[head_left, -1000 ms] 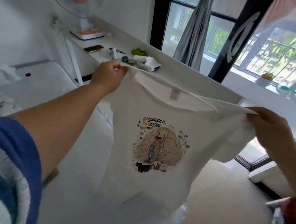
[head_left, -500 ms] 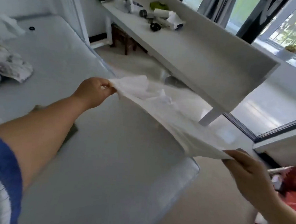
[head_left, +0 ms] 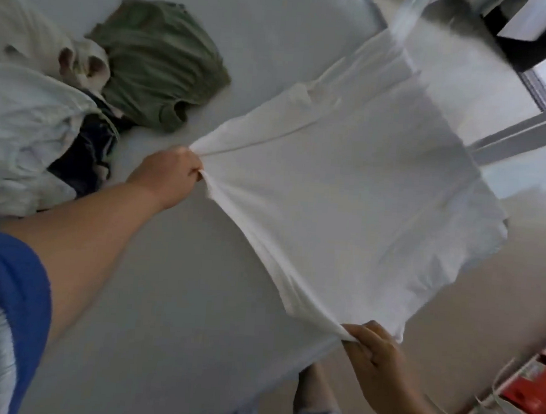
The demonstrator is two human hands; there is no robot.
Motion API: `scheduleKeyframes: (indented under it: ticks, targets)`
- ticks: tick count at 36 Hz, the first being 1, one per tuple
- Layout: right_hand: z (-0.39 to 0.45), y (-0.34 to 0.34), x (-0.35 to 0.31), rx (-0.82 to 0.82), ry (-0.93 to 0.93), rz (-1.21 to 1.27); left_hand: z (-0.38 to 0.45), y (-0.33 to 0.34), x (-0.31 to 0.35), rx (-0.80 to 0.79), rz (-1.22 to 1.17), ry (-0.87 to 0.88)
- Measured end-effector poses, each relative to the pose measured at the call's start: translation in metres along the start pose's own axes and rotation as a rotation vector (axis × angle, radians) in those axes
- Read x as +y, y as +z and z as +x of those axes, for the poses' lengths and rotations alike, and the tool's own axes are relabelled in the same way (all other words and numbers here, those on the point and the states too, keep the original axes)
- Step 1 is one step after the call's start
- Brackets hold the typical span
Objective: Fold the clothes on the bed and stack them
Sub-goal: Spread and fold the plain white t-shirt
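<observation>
- Head view: your left hand [head_left: 170,173] grips one bunched corner of the plain white cotton T-shirt [head_left: 357,187], fingers curled tight round the cloth, above the pale grey mattress [head_left: 168,296].
- Head view: your right hand [head_left: 374,356] pinches the opposite corner of the same shirt edge between thumb and curled fingers, just past the mattress's near edge.
- Head view: the shirt is stretched taut between both hands and spreads away from them; part of it lies over the mattress and its far side hangs out over the pale floor [head_left: 470,317].
- Head view: a crumpled olive-green garment [head_left: 158,66] lies on the mattress, well apart from the shirt.
- Head view: a heap of white and cream clothes [head_left: 26,118], with a dark navy piece [head_left: 87,158] among them, sits on the mattress touching the green garment.
- Head view: a blue sleeve cuff [head_left: 11,285] covers your left upper arm.
</observation>
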State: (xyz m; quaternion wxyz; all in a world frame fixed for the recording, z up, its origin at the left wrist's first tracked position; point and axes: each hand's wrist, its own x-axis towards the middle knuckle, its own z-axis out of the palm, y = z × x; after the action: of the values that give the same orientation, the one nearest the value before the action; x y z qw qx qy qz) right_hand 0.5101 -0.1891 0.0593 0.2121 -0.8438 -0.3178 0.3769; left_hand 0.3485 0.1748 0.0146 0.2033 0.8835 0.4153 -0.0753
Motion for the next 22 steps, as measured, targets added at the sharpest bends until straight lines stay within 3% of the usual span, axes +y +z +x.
scheduleKeyframes:
  ticks: [15, 22]
  targets:
    - [-0.008, 0.141, -0.002, -0.412, -0.102, -0.293, -0.075, 0.070, -0.128, 0.026, 0.048, -0.143]
    - [-0.012, 0.185, -0.007, -0.553, -0.145, -0.379, -0.080, 0.085, -0.158, -0.158, 0.278, -0.170]
